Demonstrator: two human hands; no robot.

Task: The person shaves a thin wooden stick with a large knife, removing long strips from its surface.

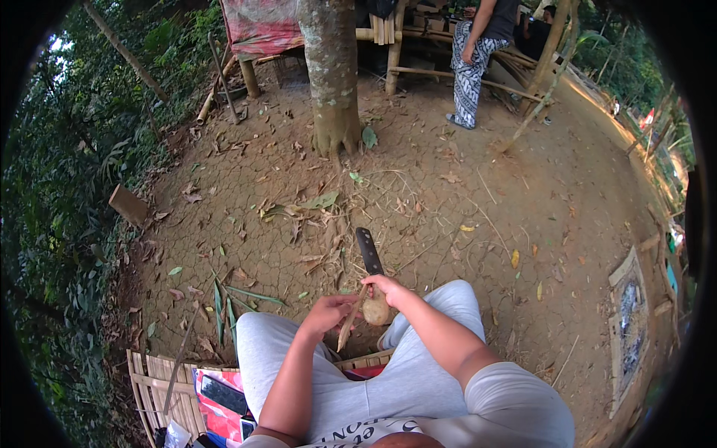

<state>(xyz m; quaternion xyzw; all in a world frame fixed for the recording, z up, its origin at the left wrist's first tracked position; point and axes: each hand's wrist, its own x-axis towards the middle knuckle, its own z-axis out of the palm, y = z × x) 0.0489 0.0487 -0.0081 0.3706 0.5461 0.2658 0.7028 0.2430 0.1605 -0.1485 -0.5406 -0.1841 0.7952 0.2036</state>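
My right hand is closed, with a dark, knife-like tool reaching away from it. That tool has a rounded far end and several light spots; I cannot tell whether this part is blade or handle. Directly below the hand is a round, pale tan knob, which may be the tool's butt. My left hand is on the left, its fingers bent against a thin, light-brown strip of wood or bamboo. The strip slants between both hands, its upper end by my right fingertips.
A slatted bamboo seat at lower left bears a phone on a red-pink cloth. Ahead stands a tree trunk. A person in patterned trousers is beside a bamboo structure. A framed panel lies at right.
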